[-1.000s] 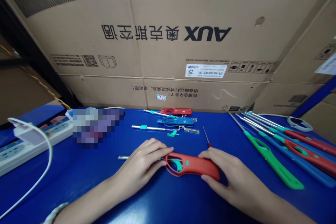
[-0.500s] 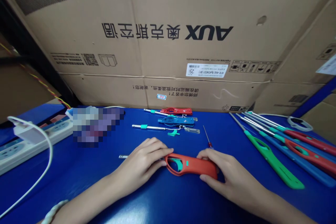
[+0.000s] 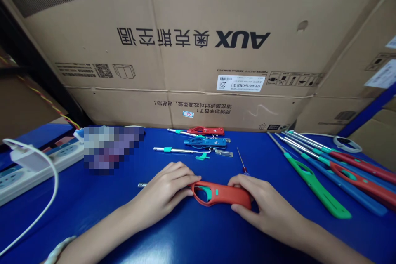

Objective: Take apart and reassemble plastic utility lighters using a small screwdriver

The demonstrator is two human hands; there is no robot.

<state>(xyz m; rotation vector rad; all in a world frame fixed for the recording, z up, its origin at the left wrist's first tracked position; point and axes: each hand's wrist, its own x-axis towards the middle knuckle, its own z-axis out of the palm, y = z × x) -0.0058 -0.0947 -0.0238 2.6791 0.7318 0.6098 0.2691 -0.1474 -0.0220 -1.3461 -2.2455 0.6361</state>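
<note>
An orange long-neck lighter (image 3: 230, 194) lies lengthwise between my hands, just over the blue table, with a teal trigger inside its loop. My left hand (image 3: 168, 189) pinches the neck end of the handle; the metal tube passes behind that hand and its tip shows at the left. My right hand (image 3: 255, 200) grips the butt end between thumb and fingers. Beyond the right hand lies a thin screwdriver (image 3: 242, 161), its handle partly hidden. Farther back are a blue lighter shell (image 3: 206, 142), a red shell (image 3: 206, 131), a metal tube (image 3: 173, 150) and a small teal part (image 3: 202, 156).
Several long-neck lighters, among them a green one (image 3: 318, 187), lie fanned at the right. A white power strip (image 3: 64, 152) with a plugged-in cable occupies the left. A large cardboard sheet (image 3: 185, 66) stands behind the blue table (image 3: 173, 239).
The whole view has shifted slightly, so things appear a little farther left. Both hands keep the same hold on the orange lighter.
</note>
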